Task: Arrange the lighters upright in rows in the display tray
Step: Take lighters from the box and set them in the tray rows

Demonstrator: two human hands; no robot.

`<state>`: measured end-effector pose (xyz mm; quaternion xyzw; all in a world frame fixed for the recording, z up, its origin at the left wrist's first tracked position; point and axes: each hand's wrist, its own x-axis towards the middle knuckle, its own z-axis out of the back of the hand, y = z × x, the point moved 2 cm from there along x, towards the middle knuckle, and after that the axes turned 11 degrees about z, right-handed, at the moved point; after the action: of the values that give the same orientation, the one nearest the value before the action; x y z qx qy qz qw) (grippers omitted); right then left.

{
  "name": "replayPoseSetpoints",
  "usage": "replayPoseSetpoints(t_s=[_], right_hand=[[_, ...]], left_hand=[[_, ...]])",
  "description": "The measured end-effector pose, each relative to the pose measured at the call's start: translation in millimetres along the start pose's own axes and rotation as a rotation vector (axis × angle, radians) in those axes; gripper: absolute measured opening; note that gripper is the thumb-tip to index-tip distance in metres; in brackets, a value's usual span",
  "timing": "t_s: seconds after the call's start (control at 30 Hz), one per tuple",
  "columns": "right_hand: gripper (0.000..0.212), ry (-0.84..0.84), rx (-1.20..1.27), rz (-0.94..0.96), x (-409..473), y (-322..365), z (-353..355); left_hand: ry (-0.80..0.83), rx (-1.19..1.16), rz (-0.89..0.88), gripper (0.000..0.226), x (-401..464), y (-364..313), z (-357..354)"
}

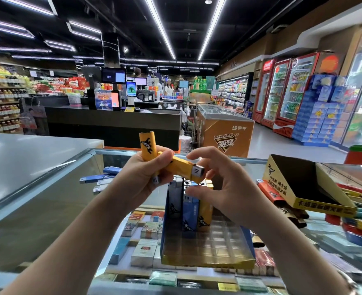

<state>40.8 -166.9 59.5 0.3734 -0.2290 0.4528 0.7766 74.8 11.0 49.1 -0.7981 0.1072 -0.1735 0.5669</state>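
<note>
My left hand [142, 175] grips two yellow lighters: one [147, 145] stands bottom-up out of the fist, the other [185, 169] lies sideways with its metal head pointing right. My right hand [222, 184] hovers beside that head with fingers spread and lightly curled, its fingertips close to the head and to the tops of the lighters below. The gold display tray [207, 259] lies on the glass counter under my hands. Several upright lighters [189, 209], white, blue and yellow, stand in a row at its far end. The near slots are bare.
Blue and white loose lighters [99, 178] lie on the glass at the left. An open yellow lighter box [303, 184] sits at the right over red and yellow packs, with a red lighter [270, 192] beside it. Cigarette packs [148, 229] show under the glass.
</note>
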Motion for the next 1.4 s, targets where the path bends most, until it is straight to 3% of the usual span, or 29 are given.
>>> replayPoseSetpoints(t_s=[0.17, 0.27, 0.43, 0.57, 0.67, 0.97, 1.17, 1.4], right_hand=[[0.032, -0.092, 0.034, 0.007, 0, 1, 3], [0.024, -0.22, 0.136, 0.001, 1, 0, 12], [0.016, -0.374, 0.339, -0.007, 1, -1, 30], [0.016, -0.354, 0.405, -0.048, -2, -6, 41], [0.017, -0.294, 0.397, -0.033, -3, -6, 43], [0.02, -0.011, 0.407, -0.087, -5, -6, 44], [0.023, 0.223, 0.015, -0.162, -3, -6, 25], [0.016, 0.303, -0.114, -0.129, -2, 0, 17]], left_hand=[[0.017, 0.138, -0.006, 0.037, -1, 2, -2], [-0.095, 0.21, -0.02, 0.044, 0, 3, -1], [-0.288, 0.386, -0.091, 0.031, 4, 6, 7], [-0.211, 0.557, 0.02, 0.041, 8, 12, 13], [-0.091, 0.709, 0.091, 0.045, 9, 15, 15], [-0.023, 0.779, 0.182, 0.039, 11, 18, 20], [-0.019, 0.773, 0.208, 0.049, 10, 17, 18], [-0.021, 0.779, 0.216, 0.043, 10, 17, 19]])
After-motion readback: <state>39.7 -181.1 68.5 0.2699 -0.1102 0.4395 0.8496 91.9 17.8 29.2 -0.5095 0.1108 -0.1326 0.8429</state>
